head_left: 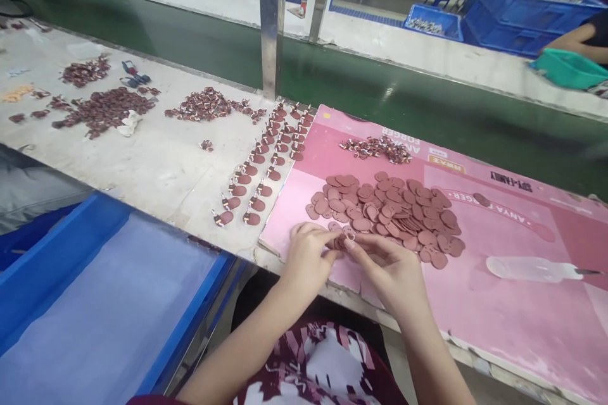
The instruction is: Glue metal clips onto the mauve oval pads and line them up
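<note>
My left hand [308, 257] and my right hand [387, 266] meet at the near edge of a pink board [503, 304], fingertips together on a small reddish-brown oval leather piece [340, 242]. Just beyond my fingers lies a heap of the same flat oval pieces [394, 212]. Farther back on the board is a small pile of tiny brown-and-white parts [375, 147]. Left of the board, finished pieces with loops lie in rows [266, 164] on the worktable [156, 164].
A clear squeeze bottle [534, 267] lies on the board at right. More brown piles [102, 107] sit at far left. A blue crate [95, 304] stands below the table's near edge. Behind runs a green conveyor [380, 101]; another person's arm [577, 41] reaches a teal tray.
</note>
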### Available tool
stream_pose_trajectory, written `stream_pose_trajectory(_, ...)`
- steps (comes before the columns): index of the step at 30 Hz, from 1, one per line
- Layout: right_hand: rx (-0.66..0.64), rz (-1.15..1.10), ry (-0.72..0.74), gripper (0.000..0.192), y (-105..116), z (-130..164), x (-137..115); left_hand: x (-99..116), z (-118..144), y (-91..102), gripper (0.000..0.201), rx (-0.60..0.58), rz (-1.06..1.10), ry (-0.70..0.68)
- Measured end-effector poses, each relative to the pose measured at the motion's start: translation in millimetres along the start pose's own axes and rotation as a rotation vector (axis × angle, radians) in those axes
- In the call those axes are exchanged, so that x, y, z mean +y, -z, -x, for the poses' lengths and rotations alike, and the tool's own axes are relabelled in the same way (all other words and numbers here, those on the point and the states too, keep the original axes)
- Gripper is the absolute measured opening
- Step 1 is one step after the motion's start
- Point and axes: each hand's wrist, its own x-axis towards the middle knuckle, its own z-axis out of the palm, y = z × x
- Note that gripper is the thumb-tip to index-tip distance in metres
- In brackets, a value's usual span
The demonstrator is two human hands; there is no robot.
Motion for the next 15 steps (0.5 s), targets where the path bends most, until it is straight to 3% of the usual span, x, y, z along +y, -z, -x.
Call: stream_pose_trajectory(15, 0.044, 0.166, 0.178, 0.028, -2.9, 5.3, 6.8, -0.5, -1.9, -1.6, 0.027, 0.027, 0.064, 0.053)
